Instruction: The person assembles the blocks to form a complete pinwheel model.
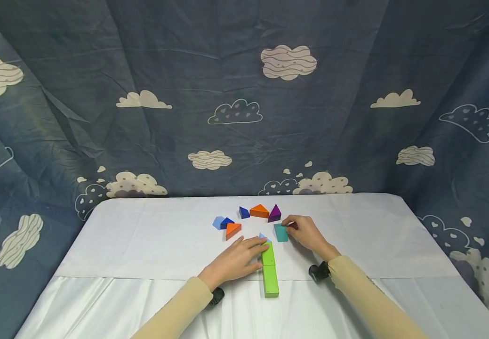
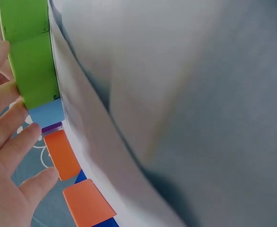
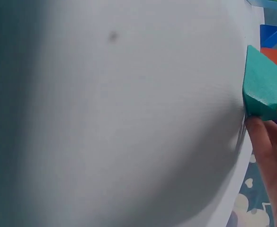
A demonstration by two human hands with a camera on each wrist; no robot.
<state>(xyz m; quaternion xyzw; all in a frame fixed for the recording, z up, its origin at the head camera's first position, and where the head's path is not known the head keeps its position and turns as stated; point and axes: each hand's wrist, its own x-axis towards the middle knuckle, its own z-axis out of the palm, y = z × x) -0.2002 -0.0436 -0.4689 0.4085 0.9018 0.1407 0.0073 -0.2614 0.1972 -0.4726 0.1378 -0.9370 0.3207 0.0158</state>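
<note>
My left hand (image 1: 233,261) lies beside two green blocks placed end to end, its fingers stretched out. Its fingertips touch the side of the far green block (image 1: 268,255) and reach the light blue block (image 2: 47,112) at that block's far end. The near green block (image 1: 271,282) continues the line toward me. To the right of this line, my right hand (image 1: 308,234) pinches a teal slanted block (image 1: 280,233) at its right edge between thumb and fingers. In the right wrist view the teal block (image 3: 265,85) is held close over the white cloth.
Behind the hands lie a purple triangular block (image 1: 275,213), an orange triangular block (image 1: 259,211) and a dark blue block (image 1: 244,213). Farther left are another orange block (image 1: 233,230), a blue block (image 1: 226,222) and a light blue block (image 1: 217,222). White cloth (image 1: 142,235) covers the table.
</note>
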